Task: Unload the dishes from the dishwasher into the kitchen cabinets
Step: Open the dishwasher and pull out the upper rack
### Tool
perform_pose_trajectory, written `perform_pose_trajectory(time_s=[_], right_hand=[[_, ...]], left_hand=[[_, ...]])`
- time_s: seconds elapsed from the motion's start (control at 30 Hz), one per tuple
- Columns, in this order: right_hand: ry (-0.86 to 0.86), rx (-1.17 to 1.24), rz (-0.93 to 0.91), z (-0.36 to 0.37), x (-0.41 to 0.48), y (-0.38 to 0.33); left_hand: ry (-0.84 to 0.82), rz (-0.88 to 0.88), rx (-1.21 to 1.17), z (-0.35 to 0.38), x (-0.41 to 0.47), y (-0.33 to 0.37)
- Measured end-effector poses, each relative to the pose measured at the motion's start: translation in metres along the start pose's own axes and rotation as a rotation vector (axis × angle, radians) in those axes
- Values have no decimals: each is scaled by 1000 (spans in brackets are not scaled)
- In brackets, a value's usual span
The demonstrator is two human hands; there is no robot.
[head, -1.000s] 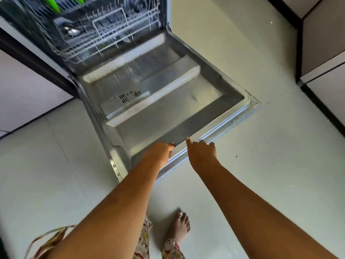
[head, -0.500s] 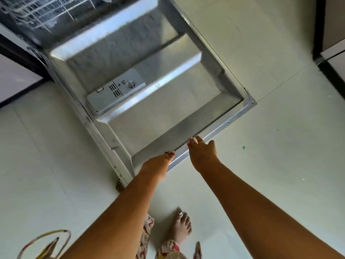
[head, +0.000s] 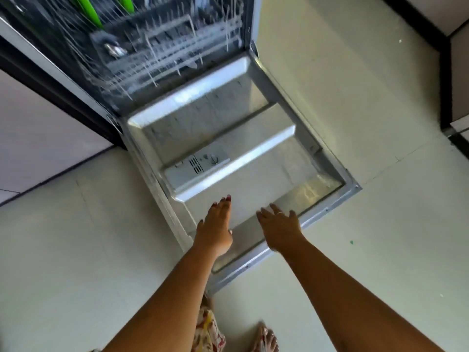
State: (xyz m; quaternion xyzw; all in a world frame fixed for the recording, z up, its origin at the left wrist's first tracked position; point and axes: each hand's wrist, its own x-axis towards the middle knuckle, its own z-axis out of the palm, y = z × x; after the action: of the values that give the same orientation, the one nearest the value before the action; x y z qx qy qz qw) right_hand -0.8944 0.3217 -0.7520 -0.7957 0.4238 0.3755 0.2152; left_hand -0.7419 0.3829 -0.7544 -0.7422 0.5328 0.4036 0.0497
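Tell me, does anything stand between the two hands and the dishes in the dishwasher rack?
Nothing visible does. The left hand and right hand are open over the lowered door, and the rack sits beyond it inside the machine, with open space between.

Left hand [head: 215, 229] now past the front edge of the dishwasher door [head: 253, 174], fingers straight over the panel, right hand [head: 279, 227] likewise, fingers spread, rack [head: 165, 52] back in view.
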Motion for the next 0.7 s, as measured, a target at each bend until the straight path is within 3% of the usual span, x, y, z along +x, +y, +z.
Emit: perform_pose_trajectory(time_s=[0.17, 0.33, 0.4, 0.47, 0.6, 0.7], right_hand=[[277, 358, -123, -137, -38, -52], [374, 865, -277, -261, -71, -94], [380, 983, -305, -299, -74, -105], [370, 1083, -302, -334, -66, -119], [410, 1346, -257, -393, -26, -147], [419, 1566, -206, -438, 0, -162]], left_hand=[[389, -76, -492, -149, -21, 26], [737, -79, -979, -286, -41, 36], [821, -79, -1049, -325, -35, 28], [885, -40, -929, -355, -26, 11], [981, 23, -429, -400, -5, -26], [954, 57, -190, -430, 10, -49]])
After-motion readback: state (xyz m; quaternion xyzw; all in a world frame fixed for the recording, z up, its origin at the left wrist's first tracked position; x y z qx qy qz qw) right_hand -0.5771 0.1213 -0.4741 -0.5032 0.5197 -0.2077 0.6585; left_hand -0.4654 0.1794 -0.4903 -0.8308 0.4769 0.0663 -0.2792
